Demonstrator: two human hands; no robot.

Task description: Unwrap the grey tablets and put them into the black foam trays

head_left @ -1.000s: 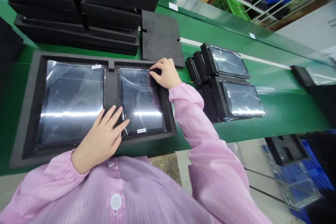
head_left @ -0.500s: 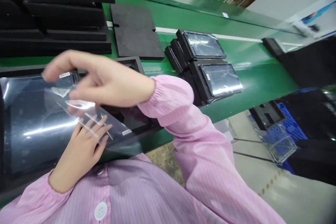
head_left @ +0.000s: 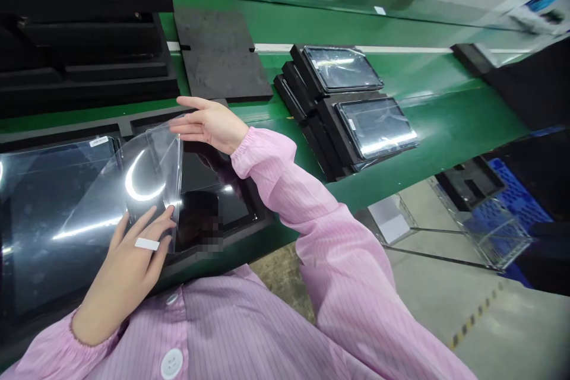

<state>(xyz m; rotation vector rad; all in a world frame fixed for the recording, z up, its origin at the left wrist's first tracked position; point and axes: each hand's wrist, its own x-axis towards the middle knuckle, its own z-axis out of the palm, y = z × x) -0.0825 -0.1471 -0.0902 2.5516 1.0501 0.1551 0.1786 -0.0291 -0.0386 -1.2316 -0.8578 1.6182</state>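
Observation:
A dark screen panel (head_left: pixel 53 214) lies in a black foam tray at the left, with a clear plastic film (head_left: pixel 145 175) bent up over its right side. My right hand (head_left: pixel 211 124) is at the film's upper right edge, fingers stretched out and touching it. My left hand (head_left: pixel 127 267) rests low on the panel with its fingers spread, near the film's lower edge. A white label (head_left: pixel 146 244) shows across its fingers. Right of the film a second glossy black panel (head_left: pixel 209 190) is partly hidden by the film and my right forearm.
Stacked black foam trays (head_left: pixel 84 41) stand at the back left, next to a flat foam sheet (head_left: pixel 222 65). Further right are piled foam pieces holding wrapped tablets (head_left: pixel 376 124). All are on the green bench (head_left: pixel 449 107). A wire cart (head_left: pixel 499 243) stands beyond the bench edge.
My right hand has moved right, away from the left panel, and its fingers have straightened. The film's labelled corner has shifted left to my left hand, uncovering more of the second panel.

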